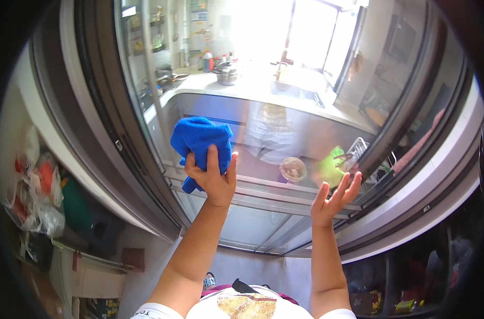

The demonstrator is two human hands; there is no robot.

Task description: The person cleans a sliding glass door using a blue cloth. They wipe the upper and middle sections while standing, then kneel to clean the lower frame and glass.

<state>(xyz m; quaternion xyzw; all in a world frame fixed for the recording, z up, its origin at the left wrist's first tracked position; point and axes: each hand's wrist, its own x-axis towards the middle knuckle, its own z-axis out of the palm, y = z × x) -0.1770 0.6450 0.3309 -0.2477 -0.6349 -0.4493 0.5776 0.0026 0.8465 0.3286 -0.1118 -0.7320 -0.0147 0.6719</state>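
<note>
A folded blue cloth (202, 137) is in my left hand (218, 177), spread under the fingers and held up against the glass pane (262, 139) of a framed sliding door. One corner of the cloth hangs below my palm. My right hand (333, 199) is raised at the lower right of the pane, its fingers apart and nothing in them. Whether its fingertips touch the glass or the door frame (385, 159), I cannot tell. The pane carries a faint reflection of my white shirt.
Behind the glass are a worktop (250, 93) with a steel pot (227, 73), a sink (298, 93), a round bin (293, 169) and a green bag (331, 165). Plastic bags (42, 191) hang at left, above a cardboard box (98, 281). Dark shelves (397, 275) stand at right.
</note>
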